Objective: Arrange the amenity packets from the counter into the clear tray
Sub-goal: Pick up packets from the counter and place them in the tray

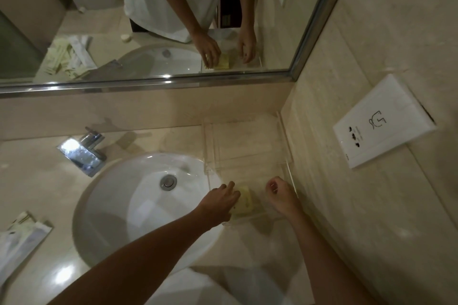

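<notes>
A clear acrylic tray (287,164) stands on the beige counter to the right of the sink, against the side wall. A pale yellow amenity packet (245,199) lies in the tray's near-left part. My left hand (221,202) reaches over the sink's rim and its fingertips grip the packet's left edge. My right hand (281,193) rests in the tray's near-right part with fingers loosely curled and nothing in it. More amenity packets (23,233), white and yellowish, lie in a pile on the counter at the far left.
The white round sink (138,208) fills the middle, with a chrome faucet (83,153) behind it. A mirror (148,20) spans the back wall. A white socket plate (383,121) sits on the right wall beside the tray.
</notes>
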Demonstrator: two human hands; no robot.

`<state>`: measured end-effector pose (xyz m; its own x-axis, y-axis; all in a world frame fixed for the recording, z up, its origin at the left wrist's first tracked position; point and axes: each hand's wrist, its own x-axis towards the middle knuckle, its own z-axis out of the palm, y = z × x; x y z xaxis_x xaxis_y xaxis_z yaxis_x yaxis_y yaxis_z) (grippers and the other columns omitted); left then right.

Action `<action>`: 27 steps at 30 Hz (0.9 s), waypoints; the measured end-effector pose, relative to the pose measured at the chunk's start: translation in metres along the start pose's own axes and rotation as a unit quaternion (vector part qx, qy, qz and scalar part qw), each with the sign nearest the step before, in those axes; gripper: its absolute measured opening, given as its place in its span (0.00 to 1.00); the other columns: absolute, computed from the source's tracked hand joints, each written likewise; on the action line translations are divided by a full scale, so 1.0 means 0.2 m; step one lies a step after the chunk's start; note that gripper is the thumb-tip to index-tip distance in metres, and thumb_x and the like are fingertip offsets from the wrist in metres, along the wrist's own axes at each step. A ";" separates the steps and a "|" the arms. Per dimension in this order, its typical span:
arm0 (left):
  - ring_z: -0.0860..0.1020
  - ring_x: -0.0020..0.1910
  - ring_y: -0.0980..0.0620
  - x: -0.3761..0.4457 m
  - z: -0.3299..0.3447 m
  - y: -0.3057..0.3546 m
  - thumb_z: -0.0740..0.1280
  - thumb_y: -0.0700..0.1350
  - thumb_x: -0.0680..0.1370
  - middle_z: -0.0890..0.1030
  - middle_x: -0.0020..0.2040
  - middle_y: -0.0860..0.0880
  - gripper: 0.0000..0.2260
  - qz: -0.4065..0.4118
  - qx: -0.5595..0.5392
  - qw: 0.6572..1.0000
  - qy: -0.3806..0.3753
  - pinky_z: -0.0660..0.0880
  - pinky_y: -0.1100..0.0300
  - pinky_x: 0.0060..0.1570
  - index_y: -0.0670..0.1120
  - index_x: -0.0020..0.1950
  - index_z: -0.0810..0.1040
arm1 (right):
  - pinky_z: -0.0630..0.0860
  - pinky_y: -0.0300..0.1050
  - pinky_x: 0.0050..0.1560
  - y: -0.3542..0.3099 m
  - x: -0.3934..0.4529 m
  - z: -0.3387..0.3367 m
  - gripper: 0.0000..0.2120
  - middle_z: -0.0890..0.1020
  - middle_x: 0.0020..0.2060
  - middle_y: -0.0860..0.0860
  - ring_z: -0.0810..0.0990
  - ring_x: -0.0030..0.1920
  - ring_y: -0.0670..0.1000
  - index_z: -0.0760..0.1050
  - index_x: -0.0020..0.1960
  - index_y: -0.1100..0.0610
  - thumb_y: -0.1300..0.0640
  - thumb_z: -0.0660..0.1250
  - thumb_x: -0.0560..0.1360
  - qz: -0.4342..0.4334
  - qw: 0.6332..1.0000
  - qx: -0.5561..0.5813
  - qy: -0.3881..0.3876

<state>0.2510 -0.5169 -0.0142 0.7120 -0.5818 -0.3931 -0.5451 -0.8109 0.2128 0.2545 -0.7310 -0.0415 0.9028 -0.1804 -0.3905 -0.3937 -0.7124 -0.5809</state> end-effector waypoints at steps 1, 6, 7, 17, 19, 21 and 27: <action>0.73 0.55 0.44 -0.01 0.01 -0.01 0.72 0.45 0.72 0.67 0.64 0.41 0.24 -0.001 -0.008 1.000 0.004 0.77 0.50 0.49 0.43 0.64 0.67 | 0.79 0.49 0.43 -0.01 0.00 0.00 0.04 0.81 0.37 0.47 0.81 0.41 0.52 0.72 0.37 0.47 0.54 0.65 0.71 0.003 1.000 -0.001 -0.005; 0.73 0.56 0.45 -0.03 0.00 -0.06 0.70 0.48 0.75 0.67 0.65 0.41 0.21 0.026 -0.029 0.999 0.010 0.78 0.51 0.49 0.42 0.64 0.69 | 0.78 0.47 0.44 -0.05 -0.02 0.03 0.04 0.80 0.36 0.48 0.81 0.41 0.52 0.73 0.41 0.50 0.52 0.68 0.72 -0.010 0.999 -0.006 -0.052; 0.73 0.55 0.45 -0.04 0.00 -0.06 0.68 0.46 0.76 0.67 0.64 0.41 0.19 0.032 -0.026 0.999 0.016 0.78 0.51 0.47 0.42 0.63 0.69 | 0.78 0.47 0.45 -0.05 -0.02 0.04 0.05 0.80 0.36 0.48 0.81 0.41 0.52 0.73 0.41 0.50 0.52 0.69 0.72 -0.013 0.998 -0.005 -0.059; 0.70 0.59 0.43 -0.04 0.02 -0.08 0.62 0.35 0.78 0.66 0.66 0.40 0.15 0.045 -0.010 0.998 0.033 0.77 0.50 0.46 0.41 0.64 0.69 | 0.79 0.48 0.43 -0.05 -0.02 0.02 0.09 0.79 0.32 0.46 0.81 0.39 0.52 0.70 0.33 0.46 0.51 0.67 0.70 -0.001 0.999 -0.018 -0.044; 0.70 0.59 0.42 -0.03 0.04 -0.08 0.62 0.35 0.77 0.67 0.66 0.40 0.15 0.049 -0.002 0.998 0.038 0.78 0.49 0.46 0.41 0.64 0.69 | 0.78 0.48 0.43 -0.06 -0.02 0.00 0.09 0.78 0.31 0.46 0.81 0.39 0.53 0.70 0.33 0.46 0.52 0.67 0.71 0.001 0.999 -0.023 -0.041; 0.71 0.57 0.42 -0.02 0.06 -0.09 0.65 0.35 0.76 0.68 0.65 0.39 0.16 0.059 0.006 0.997 0.043 0.78 0.48 0.45 0.41 0.63 0.70 | 0.78 0.47 0.42 -0.06 -0.01 0.00 0.09 0.78 0.32 0.46 0.81 0.40 0.53 0.70 0.33 0.46 0.53 0.67 0.70 0.000 0.999 -0.028 -0.040; 0.70 0.58 0.42 0.01 0.05 -0.07 0.68 0.38 0.75 0.66 0.65 0.40 0.20 0.038 0.032 0.999 0.014 0.78 0.48 0.49 0.44 0.66 0.68 | 0.78 0.48 0.43 -0.11 -0.01 -0.01 0.07 0.78 0.32 0.46 0.81 0.40 0.53 0.71 0.35 0.47 0.52 0.67 0.71 -0.009 0.998 -0.036 -0.046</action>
<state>0.2554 -0.5049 -0.0274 0.6795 -0.6430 -0.3534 -0.6237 -0.7599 0.1833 0.2620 -0.7165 -0.0276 0.8882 -0.1065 -0.4469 -0.3614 -0.7626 -0.5365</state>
